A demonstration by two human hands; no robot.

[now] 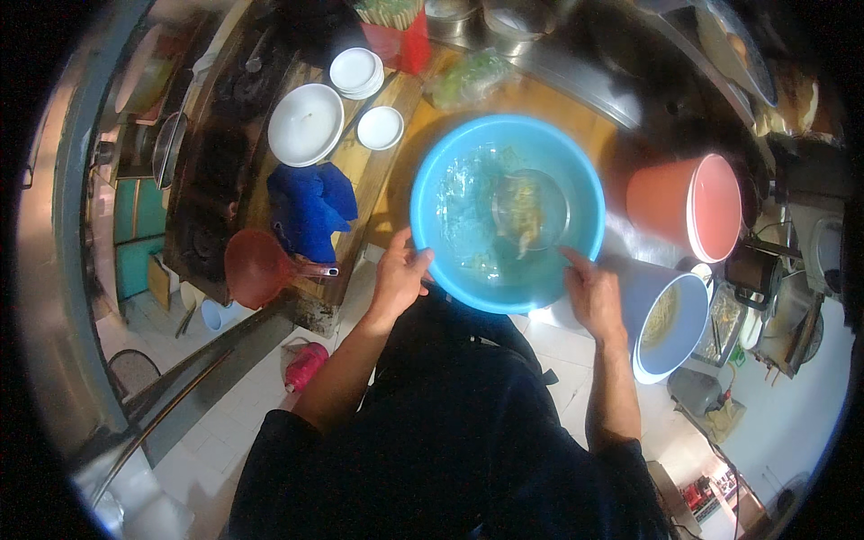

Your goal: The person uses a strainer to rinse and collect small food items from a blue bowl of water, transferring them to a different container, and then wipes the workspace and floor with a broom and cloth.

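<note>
A light-blue plastic basin is in front of me, with clear liquid in it. Inside, right of its middle, is a round see-through or metal dish, perhaps a strainer, with pale yellowish food pieces over it. My left hand grips the basin's left rim, its thumb against the edge. At the lower right rim is my right hand. Its index finger reaches over the edge into the basin and its other fingers are curled. The thumb is hidden, so its hold on the rim is unclear.
Left are white plates, a small dish, blue cloth and a reddish ladle. A bag of greens lies behind the basin. Right stand an orange bucket and a bluish bucket holding noodle-like strands.
</note>
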